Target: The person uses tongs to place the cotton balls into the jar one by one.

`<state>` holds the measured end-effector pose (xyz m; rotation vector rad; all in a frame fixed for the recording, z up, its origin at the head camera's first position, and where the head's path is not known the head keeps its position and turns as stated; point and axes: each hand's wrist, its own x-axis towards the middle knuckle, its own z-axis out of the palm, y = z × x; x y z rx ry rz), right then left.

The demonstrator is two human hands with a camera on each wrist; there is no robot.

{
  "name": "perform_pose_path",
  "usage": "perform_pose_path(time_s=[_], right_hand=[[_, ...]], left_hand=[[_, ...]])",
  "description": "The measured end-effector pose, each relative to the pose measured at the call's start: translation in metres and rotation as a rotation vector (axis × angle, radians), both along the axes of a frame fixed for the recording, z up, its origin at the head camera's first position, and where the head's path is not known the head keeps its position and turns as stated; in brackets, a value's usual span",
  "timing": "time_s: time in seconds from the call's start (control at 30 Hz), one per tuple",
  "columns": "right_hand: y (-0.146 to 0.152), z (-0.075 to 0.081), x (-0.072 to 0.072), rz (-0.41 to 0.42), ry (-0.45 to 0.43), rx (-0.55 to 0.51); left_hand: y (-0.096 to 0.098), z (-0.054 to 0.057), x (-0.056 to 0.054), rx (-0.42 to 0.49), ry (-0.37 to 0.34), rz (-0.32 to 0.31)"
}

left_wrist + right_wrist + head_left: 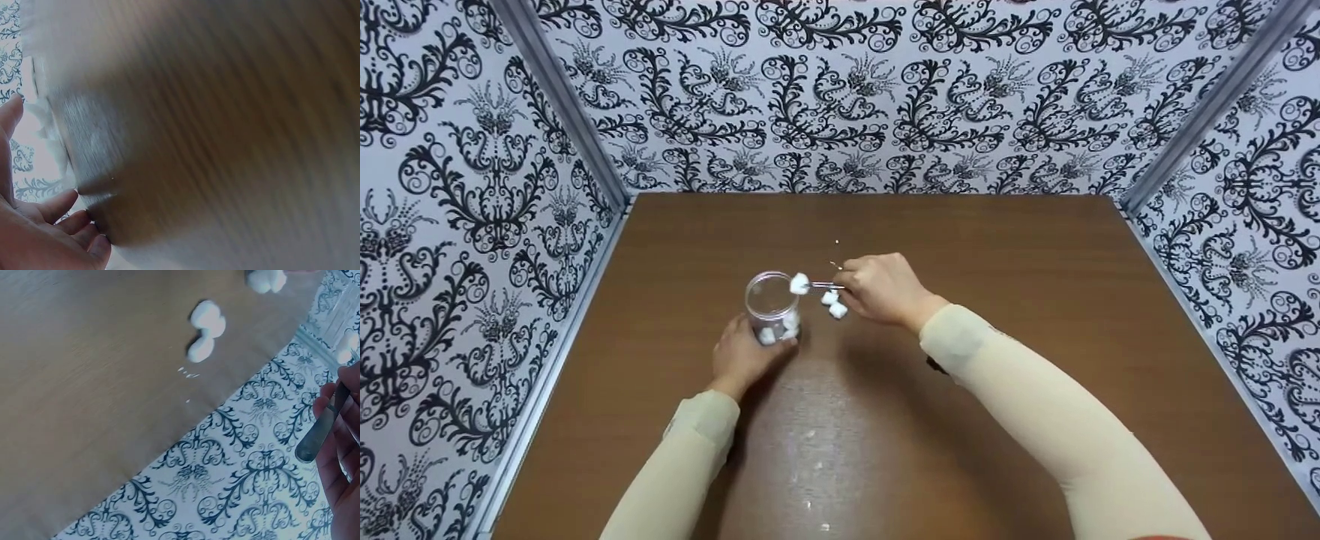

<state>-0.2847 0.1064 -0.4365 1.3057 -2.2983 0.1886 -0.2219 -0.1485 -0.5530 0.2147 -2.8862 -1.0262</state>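
The left hand (746, 352) holds a clear jar (771, 316) from its 7 o'clock side, the thumb lying across the near wall and the other fingers on the far left side. The jar's round mouth is uncovered, and several white cotton-like balls (767, 335) lie inside, low down near its base. The jar stands left of the worktop's middle, toward 10 o'clock.

The right hand (881, 289), at the jar's 3 o'clock, pinches a slim metal utensil (318, 439); the right wrist view shows its flat, rounded handle end projecting past the fingers. The tip points to 9 o'clock and carries one white ball (799, 283), which is at the 3 o'clock side of the jar's rim; whether it touches the rim cannot be told.

A small cluster of loose white balls (838, 309) lies on the worktop (1035, 262) just beyond the jar at 3 o'clock, below the utensil and close to the right hand. A few white flecks (188, 374) are scattered near this cluster.

Both arms wear pale cream sleeves (1020, 375), reaching in from 7 and 4 o'clock. The worktop is brown and wood-grained. Panels with black scrollwork on white (855, 97) rise at 9, 12 and 3 o'clock, with grey posts (562, 97) at the far corners.
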Motion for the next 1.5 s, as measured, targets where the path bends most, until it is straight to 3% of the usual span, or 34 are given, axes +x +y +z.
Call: perform_pose_path(time_s=[0.27,0.5,0.73,1.07,1.5], right_hand=[[-0.019,-0.002,0.001,0.024,0.017,0.003],[-0.019,-0.004,0.003,0.031,0.006,0.026],[0.009,-0.008,0.002,0.023,-0.005,0.007],[0.057,-0.033,-0.003,-0.033,-0.016,0.036],[0.078,-0.053,-0.001,-0.093,-0.064,0.069]], left_hand=[[0.002,0.006,0.004,0.041,-0.030,-0.007],[0.001,0.005,0.004,0.033,-0.014,-0.002],[0.000,0.004,0.003,0.046,-0.020,-0.013],[0.000,0.004,0.002,0.024,-0.019,-0.016],[0.001,0.004,0.003,0.009,-0.031,-0.023]])
